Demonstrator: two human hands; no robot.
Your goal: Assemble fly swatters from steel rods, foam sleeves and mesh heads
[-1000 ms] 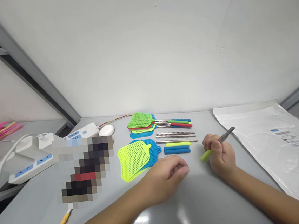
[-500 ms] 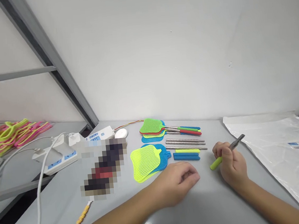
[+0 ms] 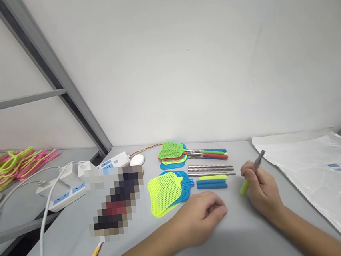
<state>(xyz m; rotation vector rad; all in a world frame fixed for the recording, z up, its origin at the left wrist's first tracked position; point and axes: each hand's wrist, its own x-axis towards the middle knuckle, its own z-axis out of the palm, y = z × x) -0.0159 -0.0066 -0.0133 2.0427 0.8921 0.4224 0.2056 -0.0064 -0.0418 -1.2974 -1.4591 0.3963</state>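
My right hand [image 3: 262,189] is closed around a yellow-green-handled grey tool [image 3: 258,160]. Its grey, narrowing end points up above my fingers, and its yellow-green end sticks out below; its exact kind is unclear. My left hand [image 3: 204,215] rests on the table with fingers loosely curled and nothing visible in them. Just beyond it lie a yellow perforated fly swatter head [image 3: 164,193] and blue swatter heads [image 3: 187,188]. Farther back are several thin metal rods [image 3: 210,168], a yellow handle sleeve [image 3: 213,178] and blue handle sleeves [image 3: 211,185].
Assembled fly swatters [image 3: 172,150] lie stacked near the wall. A white plastic mailer [image 3: 306,159] covers the right side. At left are a pixelated object [image 3: 117,205] with a cord, power strips [image 3: 67,197], cables and pink-yellow items [image 3: 26,164]. A white disc [image 3: 137,159] sits behind.
My right hand has turned the tool more upright, its grey end shifting left. My left hand stays in place on the table. The whole view has shifted slightly.
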